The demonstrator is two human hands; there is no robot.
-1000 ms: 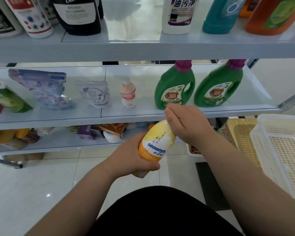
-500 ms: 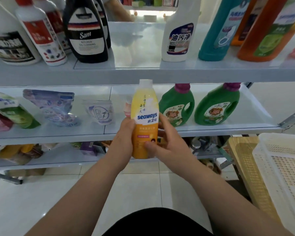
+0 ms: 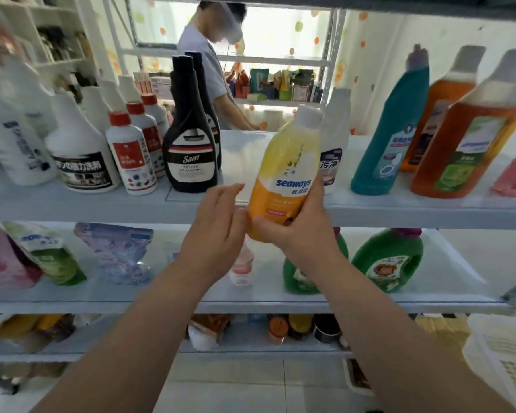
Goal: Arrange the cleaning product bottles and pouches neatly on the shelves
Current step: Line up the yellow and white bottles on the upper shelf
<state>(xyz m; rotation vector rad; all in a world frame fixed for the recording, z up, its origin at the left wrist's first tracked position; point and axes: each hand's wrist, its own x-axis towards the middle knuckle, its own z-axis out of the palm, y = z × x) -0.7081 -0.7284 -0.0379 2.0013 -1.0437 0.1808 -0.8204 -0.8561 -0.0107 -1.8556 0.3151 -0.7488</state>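
My right hand (image 3: 298,231) grips the lower half of a yellow-orange Seaways bottle (image 3: 286,177) with a white cap, tilted to the right in front of the upper shelf (image 3: 102,204). Just left of the bottle is my left hand (image 3: 218,231), fingers straight, thumb touching the bottle's base. On the upper shelf a gap lies between the black Sam bottles (image 3: 191,156) and a white spray bottle (image 3: 334,156). Pouches (image 3: 116,251) and green jugs (image 3: 390,257) stand on the middle shelf (image 3: 370,302).
White bottles (image 3: 81,153) and red-capped bottles (image 3: 128,156) fill the upper shelf's left; a teal bottle (image 3: 390,138) and orange bottles (image 3: 465,147) stand on its right. A white basket (image 3: 501,365) is at lower right. A person (image 3: 212,64) stands behind the rack.
The bottle has risen from the middle shelf's height to the upper shelf and tilted right. My left hand has let go of it; my right hand now holds it alone.
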